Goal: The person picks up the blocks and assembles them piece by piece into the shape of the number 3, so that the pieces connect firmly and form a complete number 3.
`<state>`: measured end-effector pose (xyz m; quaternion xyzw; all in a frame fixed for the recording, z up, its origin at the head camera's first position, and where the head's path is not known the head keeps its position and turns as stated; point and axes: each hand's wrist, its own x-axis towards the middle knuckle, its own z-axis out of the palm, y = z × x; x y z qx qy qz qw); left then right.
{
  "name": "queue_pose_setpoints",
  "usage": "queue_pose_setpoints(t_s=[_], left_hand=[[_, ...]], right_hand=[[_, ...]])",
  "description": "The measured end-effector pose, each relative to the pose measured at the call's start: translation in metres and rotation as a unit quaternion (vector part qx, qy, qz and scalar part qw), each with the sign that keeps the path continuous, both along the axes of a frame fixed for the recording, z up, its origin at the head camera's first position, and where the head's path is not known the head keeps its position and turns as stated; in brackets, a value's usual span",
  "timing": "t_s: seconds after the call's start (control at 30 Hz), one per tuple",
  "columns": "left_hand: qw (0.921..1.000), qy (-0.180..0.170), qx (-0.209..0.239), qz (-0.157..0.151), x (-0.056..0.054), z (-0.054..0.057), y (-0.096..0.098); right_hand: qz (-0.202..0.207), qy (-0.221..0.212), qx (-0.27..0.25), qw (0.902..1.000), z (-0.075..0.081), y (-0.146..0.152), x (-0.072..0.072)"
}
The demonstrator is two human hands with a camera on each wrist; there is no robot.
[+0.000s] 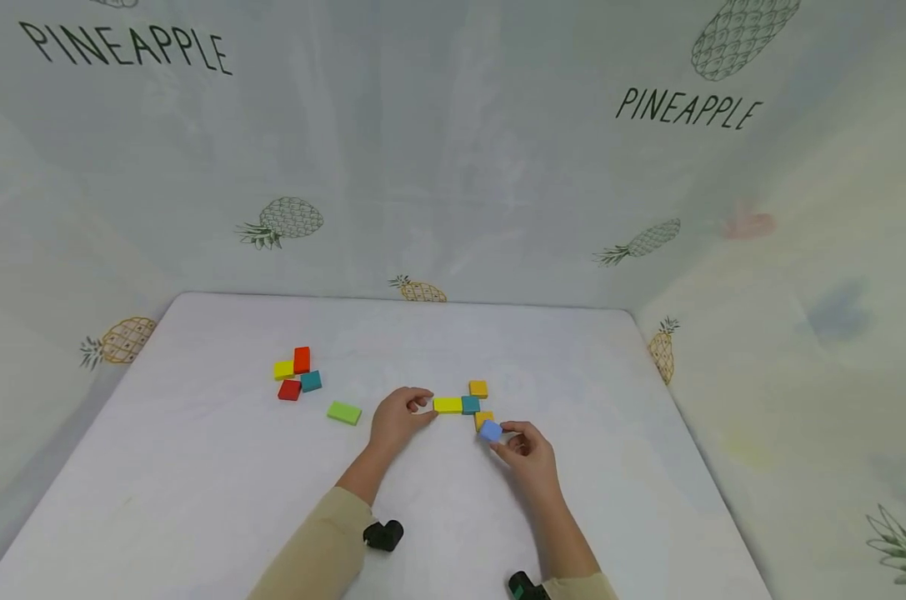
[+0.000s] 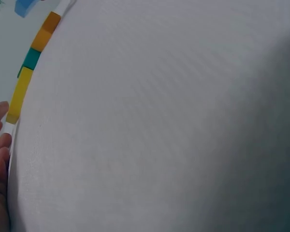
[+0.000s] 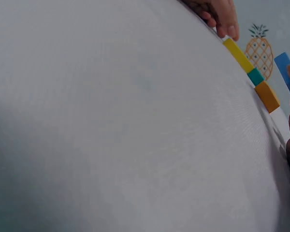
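My left hand (image 1: 397, 422) has its thumb and index finger at the left end of a yellow block (image 1: 447, 405), one tip at each corner. Against that block's right end lies a teal block (image 1: 471, 405). One orange block (image 1: 478, 388) touches it on the far side, another orange block (image 1: 484, 417) on the near side. Between thumb and fingertips, my right hand (image 1: 531, 458) pinches a blue block (image 1: 491, 431), which partly covers the nearer orange one. From the right wrist, the blue block (image 3: 286, 72) appears raised and tilted beside the row.
Left of my left hand lies a light green block (image 1: 343, 412). Farther left is a cluster of a yellow block (image 1: 283, 370), two red blocks (image 1: 302, 360) and a teal block (image 1: 311, 381). The white table (image 1: 573, 367) ends at a pineapple-printed cloth (image 1: 453, 167).
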<state>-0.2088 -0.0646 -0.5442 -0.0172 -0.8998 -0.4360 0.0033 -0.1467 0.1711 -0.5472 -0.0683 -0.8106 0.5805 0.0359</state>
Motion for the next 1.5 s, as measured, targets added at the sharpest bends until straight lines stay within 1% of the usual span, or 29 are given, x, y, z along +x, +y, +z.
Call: queue_pose_setpoints(t_s=[0.07,0.13,0.3,0.37,0.5,0.57,0.73,0.97,1.27,1.4,1.5], left_hand=[[1.0000,0.001,-0.006,0.000,0.001,-0.001,0.000],[0.9999,0.011,-0.010,-0.004,0.001,-0.002,0.000],[0.9997,0.017,-0.007,-0.017,0.001,-0.003,0.001],[0.9997,0.012,-0.011,-0.016,0.001,-0.003,0.002],[0.9997,0.015,-0.020,-0.008,0.001,-0.003,0.001],[0.9997,0.012,-0.021,-0.006,0.001,-0.002,0.002],[0.9998,0.005,-0.017,-0.008,0.003,0.001,0.003],[0.9997,0.006,-0.021,-0.006,0.001,0.001,0.003],[0.9998,0.002,-0.021,-0.007,0.000,0.000,0.002],[0.9998,-0.005,-0.020,-0.001,0.000,0.001,0.002],[0.9997,-0.008,-0.023,0.005,0.000,0.001,0.003]], right_hand=[[0.008,0.003,-0.004,1.0000,-0.003,0.000,0.003],[0.020,0.008,0.004,0.9998,-0.007,0.002,0.004],[0.041,0.024,0.041,0.9980,-0.014,0.007,0.007],[0.050,0.036,0.053,0.9967,-0.015,0.007,0.007],[0.070,0.063,0.078,0.9925,-0.017,0.007,0.006],[0.073,0.066,0.090,0.9911,-0.016,0.008,0.006],[0.074,0.055,0.111,0.9896,-0.014,0.008,0.005],[0.078,0.059,0.138,0.9856,-0.011,0.004,0.002],[0.088,0.021,0.123,0.9883,-0.009,0.006,0.002],[0.087,0.020,0.130,0.9875,-0.008,0.005,0.002],[0.084,0.029,0.133,0.9871,-0.008,0.003,0.001]])
